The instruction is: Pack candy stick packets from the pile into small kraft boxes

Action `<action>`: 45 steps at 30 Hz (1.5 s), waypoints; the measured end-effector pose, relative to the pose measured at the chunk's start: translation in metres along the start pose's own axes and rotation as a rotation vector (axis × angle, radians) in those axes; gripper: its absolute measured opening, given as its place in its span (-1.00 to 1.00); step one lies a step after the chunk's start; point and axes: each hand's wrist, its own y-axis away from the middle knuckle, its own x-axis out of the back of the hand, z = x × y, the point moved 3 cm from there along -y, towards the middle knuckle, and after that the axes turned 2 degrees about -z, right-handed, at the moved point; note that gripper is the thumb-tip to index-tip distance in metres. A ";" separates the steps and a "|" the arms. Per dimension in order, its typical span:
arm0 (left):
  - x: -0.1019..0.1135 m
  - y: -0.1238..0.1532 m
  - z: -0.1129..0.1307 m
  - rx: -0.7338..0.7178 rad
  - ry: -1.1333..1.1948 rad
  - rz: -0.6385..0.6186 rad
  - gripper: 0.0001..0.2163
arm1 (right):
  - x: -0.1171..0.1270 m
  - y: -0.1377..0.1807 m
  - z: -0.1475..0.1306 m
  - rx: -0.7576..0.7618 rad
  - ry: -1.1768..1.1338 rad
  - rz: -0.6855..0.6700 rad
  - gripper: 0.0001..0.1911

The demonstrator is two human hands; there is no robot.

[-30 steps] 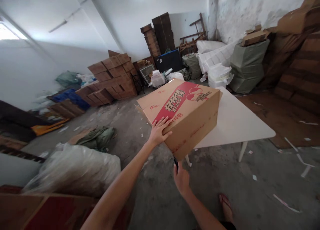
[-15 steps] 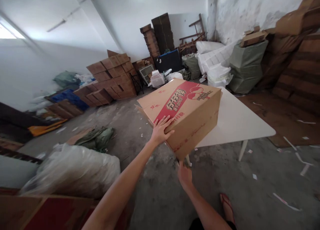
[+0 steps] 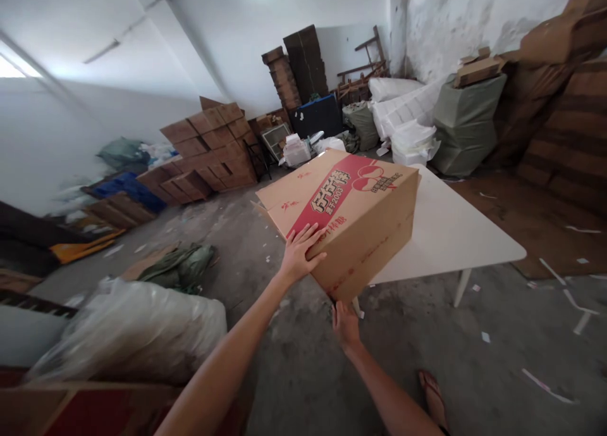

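While tilted: shut cardboard box, both hands.

Large brown cardboard box with red printed band tilted on white table, left hand flat on top, right hand beneath its near corner

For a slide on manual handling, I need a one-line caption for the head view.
Left hand flat on a tilted cardboard box, right hand under its low corner, beside a white table.

Right hand fingertips hidden under box corner. Box covers near table edge. Left-side clutter blurred.
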 end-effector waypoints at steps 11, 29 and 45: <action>0.000 -0.008 -0.005 -0.019 -0.017 0.005 -0.39 | -0.005 0.024 0.012 -0.046 -0.157 0.017 -0.56; -0.006 -0.110 0.043 0.077 -0.240 -0.088 -0.14 | 0.233 -0.244 0.286 -0.346 -0.033 0.211 -0.56; -0.010 -0.127 0.050 0.093 -0.218 -0.140 -0.20 | 0.207 -0.235 0.391 -0.609 0.108 -0.022 -0.59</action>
